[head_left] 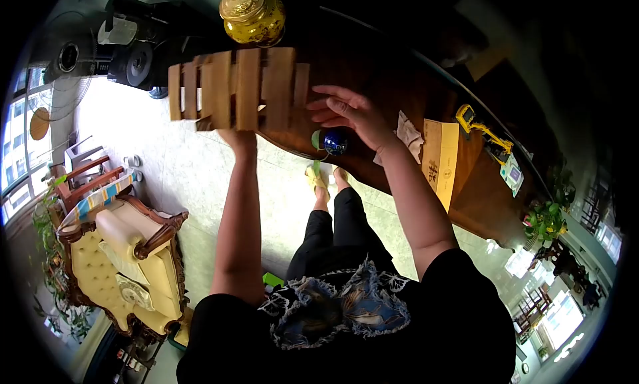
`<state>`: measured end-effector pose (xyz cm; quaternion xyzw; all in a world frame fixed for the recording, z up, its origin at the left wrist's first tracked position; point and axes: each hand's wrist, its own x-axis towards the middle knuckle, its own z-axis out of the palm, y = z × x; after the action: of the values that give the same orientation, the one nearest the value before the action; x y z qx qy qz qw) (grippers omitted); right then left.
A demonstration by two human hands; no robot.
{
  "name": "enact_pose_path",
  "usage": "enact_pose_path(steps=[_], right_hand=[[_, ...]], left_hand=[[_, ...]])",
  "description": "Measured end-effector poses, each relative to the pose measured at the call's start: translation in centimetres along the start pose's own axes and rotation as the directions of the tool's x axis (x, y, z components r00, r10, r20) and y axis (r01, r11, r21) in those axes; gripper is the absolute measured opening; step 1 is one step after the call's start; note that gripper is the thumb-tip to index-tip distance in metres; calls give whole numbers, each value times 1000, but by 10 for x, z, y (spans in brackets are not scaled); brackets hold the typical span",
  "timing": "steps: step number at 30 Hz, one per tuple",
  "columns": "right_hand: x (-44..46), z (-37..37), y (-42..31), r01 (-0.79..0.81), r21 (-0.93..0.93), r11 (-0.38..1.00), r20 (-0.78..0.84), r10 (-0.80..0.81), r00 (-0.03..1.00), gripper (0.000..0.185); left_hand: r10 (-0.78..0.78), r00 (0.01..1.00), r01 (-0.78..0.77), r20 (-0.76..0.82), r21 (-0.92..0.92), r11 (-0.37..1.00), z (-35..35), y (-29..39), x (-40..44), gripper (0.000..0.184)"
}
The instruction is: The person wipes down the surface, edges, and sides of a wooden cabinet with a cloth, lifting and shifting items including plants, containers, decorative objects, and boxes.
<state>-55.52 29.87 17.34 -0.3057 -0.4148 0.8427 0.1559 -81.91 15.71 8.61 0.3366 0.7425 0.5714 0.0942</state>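
My left hand [237, 139] grips a slatted wooden rack [244, 87] from its near edge and holds it up over the left end of the table. The fingers are mostly hidden by the slats. Just right of the rack, my right hand [347, 112] is open, fingers spread and holding nothing I can see. Below that hand, near the table edge, sit a shiny dark blue ball-shaped object [335, 142] and a small green item [316, 139]. Beyond the rack stands a gold lidded jar [254, 17].
The dark wooden table [399, 94] carries a flat box [439, 161], a crumpled cloth [407, 137] and a yellow toy excavator [482, 131]. A potted plant [547, 223] is at the far right. A cream tufted armchair [100, 264] and a fan [68, 56] stand at left.
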Motion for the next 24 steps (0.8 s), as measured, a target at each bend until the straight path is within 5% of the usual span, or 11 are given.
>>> enact_pose_path(steps=[1, 4, 7, 8, 11, 14, 15, 17, 18, 22, 24], right_hand=[[4, -24, 21, -64, -53, 997, -89, 59, 994, 55], [37, -119, 110, -295, -150, 944, -541, 171, 823, 29], [69, -162, 124, -440, -383, 812, -720, 36, 693, 25], [84, -174, 121, -491, -459, 740, -702, 36, 711, 22], [118, -180, 111, -656, -417, 629, -828, 35, 560, 31], [137, -199, 125, -753, -426, 502, -857, 44, 514, 34], [144, -208, 133, -757, -418, 502, -860, 50, 508, 34], [142, -205, 140, -721, -512, 466, -858, -250, 448, 35], [137, -209, 136, -700, -386, 600, -897, -67, 437, 28], [103, -229, 158, -609, -460, 646, -827, -63, 558, 24], [50, -211, 163, -391, -555, 734, -766, -269, 584, 21]], left_hand=[[-110, 994, 108, -4, -180, 978, -12, -14, -1, 34], [-77, 994, 74, -76, -37, 997, -48, -11, -9, 39], [-293, 943, 231, -160, -319, 919, -90, -17, -19, 44], [-304, 952, 265, -24, -428, 864, -113, -23, -27, 42], [-427, 898, 381, -101, -303, 873, -137, -21, -43, 36], [-417, 893, 415, -169, -54, 908, -150, -8, -62, 35], [-483, 852, 481, -200, -64, 874, -157, -9, -65, 33], [-461, 866, 458, -193, -64, 887, -164, -9, -81, 30], [-476, 856, 471, -200, -77, 879, -168, -11, -85, 26], [-475, 862, 472, -176, -59, 879, -166, -19, -98, 23], [-499, 846, 497, -187, -61, 866, -163, -18, -100, 22]])
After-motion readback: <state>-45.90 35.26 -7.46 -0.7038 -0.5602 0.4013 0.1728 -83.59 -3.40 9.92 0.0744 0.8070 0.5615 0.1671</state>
